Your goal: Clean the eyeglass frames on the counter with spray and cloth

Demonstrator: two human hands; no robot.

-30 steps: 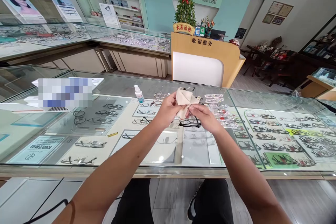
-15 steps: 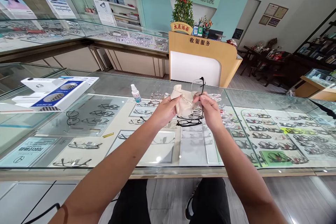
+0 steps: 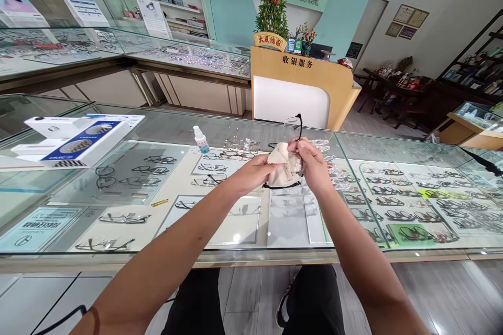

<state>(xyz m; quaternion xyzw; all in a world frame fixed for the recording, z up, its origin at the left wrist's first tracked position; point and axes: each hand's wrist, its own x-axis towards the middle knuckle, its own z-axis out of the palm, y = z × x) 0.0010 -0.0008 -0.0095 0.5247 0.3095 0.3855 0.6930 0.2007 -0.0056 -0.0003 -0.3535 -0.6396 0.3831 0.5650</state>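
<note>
My left hand (image 3: 257, 170) pinches a cream cleaning cloth (image 3: 283, 171) with a zigzag edge, above the glass counter. My right hand (image 3: 313, 166) is closed on a pair of eyeglasses (image 3: 299, 128); a clear lens and a black end piece stick up above its fingers. Cloth and right fingers meet, so the rest of the glasses is partly covered. Just below the cloth, the black rim of another pair of eyeglasses (image 3: 281, 186) shows; whether it lies on or under the glass I cannot tell. A small white spray bottle (image 3: 201, 142) stands upright left of my hands.
An opened white and blue box (image 3: 84, 142) rests at the counter's left. Rows of spectacle frames (image 3: 393, 202) fill the glass display case (image 3: 220, 247). A short yellow stick (image 3: 160, 202) lies left of my forearm. Beyond stands a wooden cash desk (image 3: 304, 69) with a plant.
My left hand has moved right and slightly down with the cloth, which now covers more of the eyeglasses by my right fingers. My right hand has barely moved.
</note>
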